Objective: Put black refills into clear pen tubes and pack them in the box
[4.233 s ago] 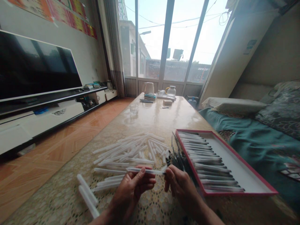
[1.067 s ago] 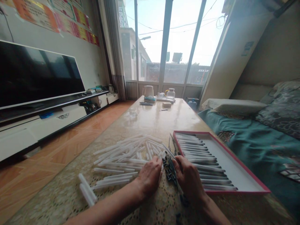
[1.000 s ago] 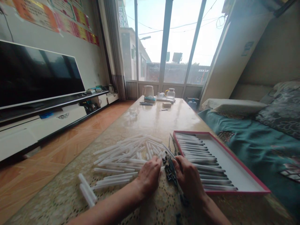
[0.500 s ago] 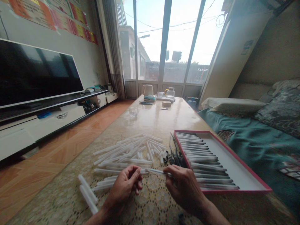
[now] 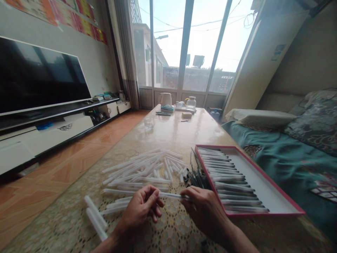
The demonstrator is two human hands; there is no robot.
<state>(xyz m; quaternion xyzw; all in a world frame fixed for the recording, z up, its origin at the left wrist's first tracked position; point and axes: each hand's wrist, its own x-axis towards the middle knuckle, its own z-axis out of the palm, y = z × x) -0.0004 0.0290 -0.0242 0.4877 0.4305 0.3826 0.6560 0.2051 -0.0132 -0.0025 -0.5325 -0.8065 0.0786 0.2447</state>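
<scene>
Between my two hands stretches one slim white pen (image 5: 170, 195), lying nearly level above the patterned tabletop. The fingers of my left hand (image 5: 143, 205) pinch its left end, which they cover. My right hand (image 5: 204, 209) grips the other end from above, and that end is hidden under the fingers. Just beyond the hands lies a loose pile of white pen barrels (image 5: 139, 170). Short white pieces (image 5: 182, 173) and thin black sticks like refills (image 5: 196, 175) are at the pile's right. Beside my right hand, a red-rimmed shallow box (image 5: 268, 179) holds a row of pens (image 5: 231, 179).
Two thicker white tubes (image 5: 96, 221) lie left of my left forearm. Farther along the table (image 5: 179, 135) stand a clear glass (image 5: 149, 123), a jug (image 5: 165, 99), a glass teapot (image 5: 191, 102) and a small box (image 5: 186, 115). A sofa (image 5: 263, 140) runs along the right.
The pen's left end has gone deeper into my left fingers, and my right hand has moved slightly left. Less of the pen shows between the hands. The view has shifted a little.
</scene>
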